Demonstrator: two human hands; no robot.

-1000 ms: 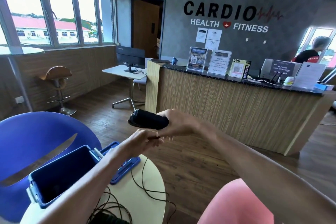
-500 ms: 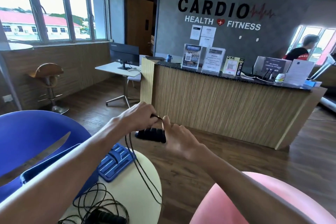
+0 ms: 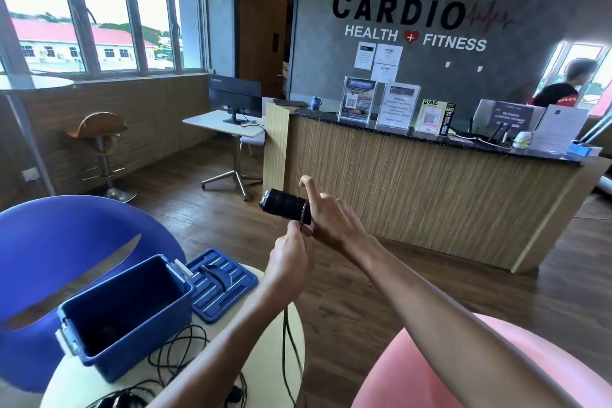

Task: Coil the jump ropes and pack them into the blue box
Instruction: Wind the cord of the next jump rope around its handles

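Head view: right hand grips handle, left hand pinches cord.

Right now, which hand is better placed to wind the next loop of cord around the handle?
Left. The left hand already pinches the cord beside the black handle, while the right hand is occupied gripping that handle.

Our left forearm hides part of the thin black rope on the round cream tabletop. A second black handle is cut off by the bottom edge.
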